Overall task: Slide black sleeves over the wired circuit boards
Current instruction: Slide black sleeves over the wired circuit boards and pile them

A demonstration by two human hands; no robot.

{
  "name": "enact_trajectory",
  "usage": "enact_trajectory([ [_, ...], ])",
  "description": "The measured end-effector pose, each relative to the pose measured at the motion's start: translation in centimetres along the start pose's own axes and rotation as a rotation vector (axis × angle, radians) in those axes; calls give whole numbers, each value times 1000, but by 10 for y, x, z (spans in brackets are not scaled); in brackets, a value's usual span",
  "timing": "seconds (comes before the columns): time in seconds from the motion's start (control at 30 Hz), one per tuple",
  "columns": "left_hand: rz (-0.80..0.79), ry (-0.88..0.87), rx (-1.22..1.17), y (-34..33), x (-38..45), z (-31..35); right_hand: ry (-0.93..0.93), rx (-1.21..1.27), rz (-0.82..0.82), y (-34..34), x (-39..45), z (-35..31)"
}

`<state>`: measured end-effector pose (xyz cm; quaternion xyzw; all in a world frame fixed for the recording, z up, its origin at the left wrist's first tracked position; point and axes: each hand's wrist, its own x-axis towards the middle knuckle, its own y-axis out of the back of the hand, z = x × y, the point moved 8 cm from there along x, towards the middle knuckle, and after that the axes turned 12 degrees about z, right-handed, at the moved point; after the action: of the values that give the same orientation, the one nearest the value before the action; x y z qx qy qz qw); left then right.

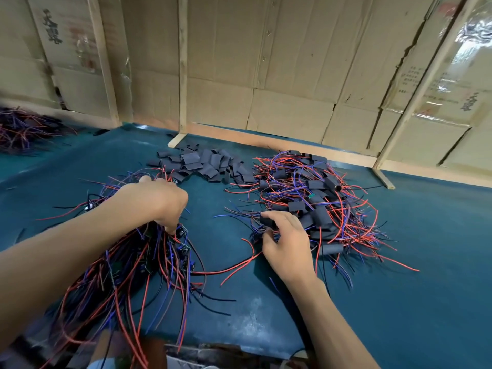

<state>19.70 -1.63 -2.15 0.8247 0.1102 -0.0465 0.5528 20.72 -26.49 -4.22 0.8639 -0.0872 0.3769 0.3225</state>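
A dark teal mat (399, 262) is covering the work surface, and it is showing a pale worn patch near the front edge. Behind it, flattened cardboard sheets (279, 62) are standing as a wall, held by light wooden strips (183, 65); some sheets on the right are carrying shiny clear tape. The left hand (157, 201) is gripping a thick bundle of unsleeved wired boards (149, 257), its fingers curled round the red, blue and black wires, which are hanging down toward the front edge. The right hand (287, 246) is pinching one black sleeve (267, 220) between thumb and fingers at the near edge of the pile of sleeved boards (319, 198) on the right. Loose black sleeves (205, 163) are lying in a heap at the back middle of the mat, between the two piles. Another tangle of wires (24, 129) is lying far left, blurred.
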Motion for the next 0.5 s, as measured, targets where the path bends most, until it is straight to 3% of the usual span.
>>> enact_trajectory([
  [0.13, 52, -111, 69, 6, 4, 14, 3, 1, 5, 1, -1, 0],
  [0.27, 260, -268, 160, 23, 4, 28, 4, 7, 15, 2, -1, 0],
  [0.5, 39, -283, -199, 5, 35, 33, -3, 19, 17, 2, -1, 2],
])
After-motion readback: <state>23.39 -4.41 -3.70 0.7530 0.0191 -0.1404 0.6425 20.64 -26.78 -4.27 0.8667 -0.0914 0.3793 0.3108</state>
